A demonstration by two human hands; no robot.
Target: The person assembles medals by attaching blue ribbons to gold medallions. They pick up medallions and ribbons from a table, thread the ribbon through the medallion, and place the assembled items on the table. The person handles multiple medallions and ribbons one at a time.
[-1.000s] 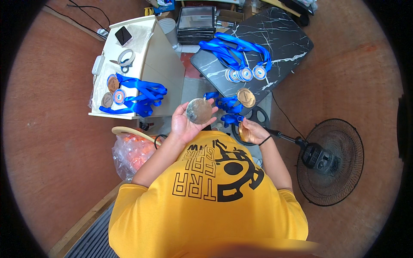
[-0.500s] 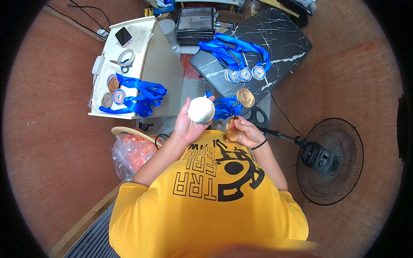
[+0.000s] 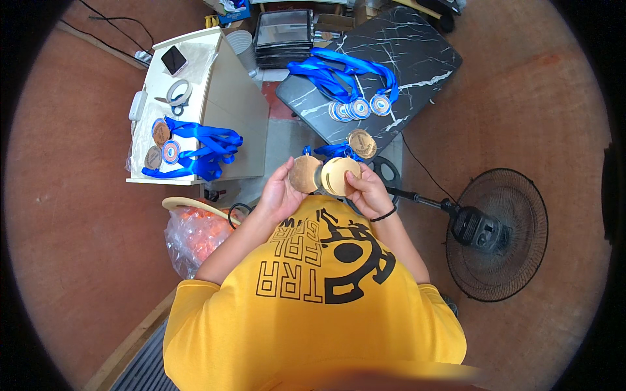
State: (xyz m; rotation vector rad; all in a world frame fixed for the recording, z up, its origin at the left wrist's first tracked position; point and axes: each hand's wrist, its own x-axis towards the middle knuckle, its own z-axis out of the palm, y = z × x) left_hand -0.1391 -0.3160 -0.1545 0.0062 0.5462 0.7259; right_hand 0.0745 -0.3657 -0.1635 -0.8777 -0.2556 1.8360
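Note:
My left hand (image 3: pixel 279 194) grips a round gold-coloured medal (image 3: pixel 304 174) by its edge. Beside it, my right hand (image 3: pixel 372 194) pinches smooth gold medals (image 3: pixel 339 178) between thumb and fingers; they overlap, at least two. The two hands' medals almost meet in front of my chest. Blue ribbon (image 3: pixel 331 150) runs behind them. Past my right hand, by the near edge of the black marble-patterned table (image 3: pixel 417 55), are more gold medals (image 3: pixel 362 143) with engraved faces. Several medals (image 3: pixel 359 108) with blue ribbons (image 3: pixel 323 75) lie on that table.
At left, a white cabinet (image 3: pixel 238 111) carries medals (image 3: pixel 171 152) with blue ribbons, a tape roll (image 3: pixel 178 92), scissors (image 3: pixel 177 109) and a phone (image 3: pixel 174 60). A black fan (image 3: pixel 497 234) stands at right. Below the cabinet is a plastic bag (image 3: pixel 195 238) with orange contents.
My left hand's medal has tilted and no longer shines silvery white. My right hand has turned its gold medals flat and brought them left, beside the other medal. The view has shifted slightly.

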